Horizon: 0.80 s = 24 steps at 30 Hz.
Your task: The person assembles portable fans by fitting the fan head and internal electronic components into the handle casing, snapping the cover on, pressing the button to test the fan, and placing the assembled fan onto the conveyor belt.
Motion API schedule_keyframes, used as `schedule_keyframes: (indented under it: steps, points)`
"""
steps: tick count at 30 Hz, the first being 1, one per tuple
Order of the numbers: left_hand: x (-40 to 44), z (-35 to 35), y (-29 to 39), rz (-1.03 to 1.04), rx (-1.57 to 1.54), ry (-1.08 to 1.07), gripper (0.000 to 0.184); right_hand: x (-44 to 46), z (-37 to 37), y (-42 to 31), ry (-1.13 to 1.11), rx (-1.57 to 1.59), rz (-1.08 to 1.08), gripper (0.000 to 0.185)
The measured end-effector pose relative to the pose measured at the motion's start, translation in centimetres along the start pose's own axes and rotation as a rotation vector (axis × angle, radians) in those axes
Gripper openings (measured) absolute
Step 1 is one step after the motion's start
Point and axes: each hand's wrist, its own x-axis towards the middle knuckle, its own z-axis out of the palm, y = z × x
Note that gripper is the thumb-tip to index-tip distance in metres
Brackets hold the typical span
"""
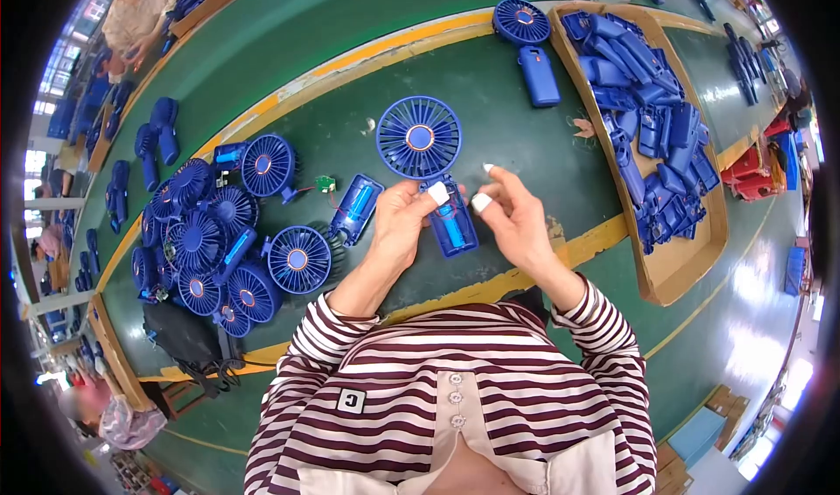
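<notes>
A blue handheld fan (419,136) lies on the green bench in front of me, its handle (454,230) towards me, with a light-blue cylinder like a battery showing inside. My left hand (404,219) grips the upper end of this handle, the white-covered thumb pressing on it near the fan head. Just right of the handle, my right hand (518,219) is held with thumb and forefinger apart, white covers on their tips, and nothing visible between them. Left of my left hand lies an opened handle half (357,209) with a blue cylinder, wired to a small green circuit board (325,184).
A heap of blue fans (199,241) covers the bench's left side, beside a black bag (184,333). At right stands a cardboard box (669,272) of blue handle shells (647,84). Another fan (521,23) and a handle (538,77) lie at the back. People sit at far left.
</notes>
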Motion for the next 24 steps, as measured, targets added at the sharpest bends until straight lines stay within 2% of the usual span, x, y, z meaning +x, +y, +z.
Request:
schedule_keyframes:
  steps: [2, 4, 6, 7, 8, 11, 14, 16, 19, 20, 21, 22, 24]
  points:
    - [0.1, 0.2, -0.2, -0.005, 0.006, 0.015, 0.023, -0.5, 0.5, -0.6, -0.012, -0.008, 0.067, 0.041]
    - [0.1, 0.0, -0.6, -0.017, 0.052, 0.059, 0.017, -0.5, 1.2, 0.0, 0.036, -0.088, 0.001, 0.045]
    - [0.5, -0.4, -2.0, 0.041, 0.089, 0.132, 0.006, -0.3, 1.2, -1.0, 0.041, -0.34, -0.002, 0.043]
    - [-0.5, 2.1, -0.1, 0.024, 0.086, 0.211, 0.006, -0.2, 1.3, -1.2, 0.056, -0.45, 0.01, 0.042]
    - [0.1, 0.2, -1.6, 0.034, 0.12, 0.148, 0.004, -0.2, 1.6, -0.9, 0.126, -0.485, -0.082, 0.042]
    - [-0.3, 1.0, -0.7, 0.034, 0.028, 0.102, 0.02, 0.1, 0.8, -1.5, 0.053, -0.484, -0.077, 0.043]
    - [0.2, 0.3, -0.9, -0.042, 0.005, 0.039, 0.022, -0.5, -1.4, -3.0, -0.012, -0.578, -0.075, 0.046]
    - [0.4, 0.1, -1.1, -0.095, -0.035, 0.02, 0.023, -0.3, -4.7, -3.9, 0.075, -0.641, -0.078, 0.044]
    - [0.4, 0.0, -1.2, -0.121, -0.053, 0.019, 0.023, 1.4, -13.0, -4.0, 0.382, -0.86, -0.136, 0.023]
    - [0.3, 0.1, -1.1, -0.115, -0.062, 0.012, 0.023, 1.9, -15.9, -5.0, 0.51, -1.025, 0.035, 0.02]
    - [0.3, 0.2, -1.0, -0.122, -0.05, 0.017, 0.024, 2.9, -19.3, -4.5, 0.624, -1.109, 0.114, 0.02]
    - [0.3, 0.2, -1.0, -0.127, -0.038, 0.021, 0.025, 3.8, -22.1, -3.8, 0.729, -1.215, 0.157, 0.014]
    - [0.2, 0.3, -0.8, -0.128, -0.042, 0.022, 0.023, 4.9, -26.2, -2.3, 0.888, -1.345, 0.158, 0.015]
